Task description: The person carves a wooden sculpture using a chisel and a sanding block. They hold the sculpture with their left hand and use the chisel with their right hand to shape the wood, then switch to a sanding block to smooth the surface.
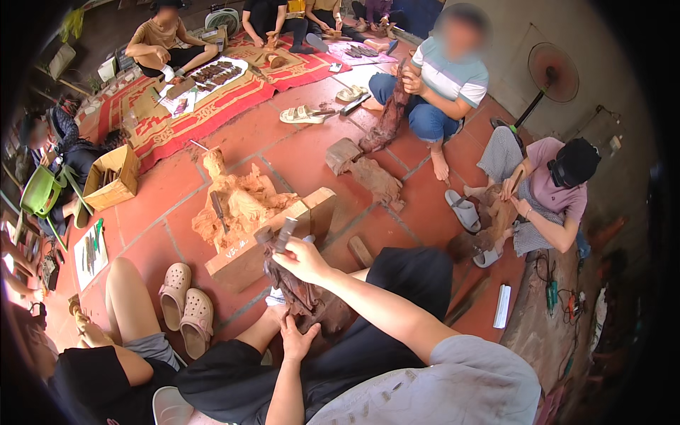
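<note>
Gripping a small dark tool (285, 234) just below the middle of the frame, the right hand (306, 261) is closed around its handle above a dark wood carving (301, 297). The left hand (296, 341) rests lower, fingers spread open against the carving's base. A pale wooden block (244, 263) sits just beside it on the red tiled floor (297, 152), with beige clogs (185, 306) at lower left.
</note>
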`<state>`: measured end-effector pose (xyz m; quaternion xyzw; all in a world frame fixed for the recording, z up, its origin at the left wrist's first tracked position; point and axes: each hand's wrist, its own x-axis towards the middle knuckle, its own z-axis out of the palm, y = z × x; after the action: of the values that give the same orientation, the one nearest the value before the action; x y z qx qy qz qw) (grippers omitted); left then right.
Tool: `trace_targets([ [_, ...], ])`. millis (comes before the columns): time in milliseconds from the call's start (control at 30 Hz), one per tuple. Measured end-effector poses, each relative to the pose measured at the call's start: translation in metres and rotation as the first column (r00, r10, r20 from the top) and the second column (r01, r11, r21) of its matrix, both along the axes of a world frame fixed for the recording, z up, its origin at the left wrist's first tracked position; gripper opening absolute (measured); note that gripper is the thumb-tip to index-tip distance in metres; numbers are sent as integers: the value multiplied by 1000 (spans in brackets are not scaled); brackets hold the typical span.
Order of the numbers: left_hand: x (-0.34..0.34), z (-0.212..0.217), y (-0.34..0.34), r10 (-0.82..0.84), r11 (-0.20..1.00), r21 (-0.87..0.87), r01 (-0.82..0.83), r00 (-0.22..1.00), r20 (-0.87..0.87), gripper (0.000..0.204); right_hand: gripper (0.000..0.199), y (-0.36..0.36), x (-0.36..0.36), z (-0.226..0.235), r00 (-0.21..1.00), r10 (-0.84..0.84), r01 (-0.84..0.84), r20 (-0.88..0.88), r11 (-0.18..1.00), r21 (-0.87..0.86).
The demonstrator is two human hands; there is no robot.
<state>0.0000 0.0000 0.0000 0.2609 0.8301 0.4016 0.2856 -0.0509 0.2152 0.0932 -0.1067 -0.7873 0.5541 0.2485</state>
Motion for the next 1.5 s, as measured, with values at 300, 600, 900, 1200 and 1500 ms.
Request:
trace_targets([
  [300, 18, 16, -2, 115, 988, 114, -102, 987, -116, 82, 4, -32, 156, -31, 987, 36, 48, 154, 861, -506],
  [600, -30, 46, -3, -237, 964, -147, 220, 966, -104, 71, 10, -25, 182, 11, 999, -32, 11, -25, 812, -583],
  [900, -140, 162, 32, -733, 676, -529, 513, 539, -414, 35, 14, 52, 249, 120, 950, -287, 220, -120, 893, -392],
  [1200, -217, 277, 19, -562, 814, -507, 283, 602, -567, 54, 11, 128, 232, 172, 934, -161, 105, -321, 977, -184],
  [1500, -236, 138, -14, -575, 746, -539, 390, 786, -227, 47, 7, 107, 62, 119, 973, 231, -225, -15, 926, -304],
])
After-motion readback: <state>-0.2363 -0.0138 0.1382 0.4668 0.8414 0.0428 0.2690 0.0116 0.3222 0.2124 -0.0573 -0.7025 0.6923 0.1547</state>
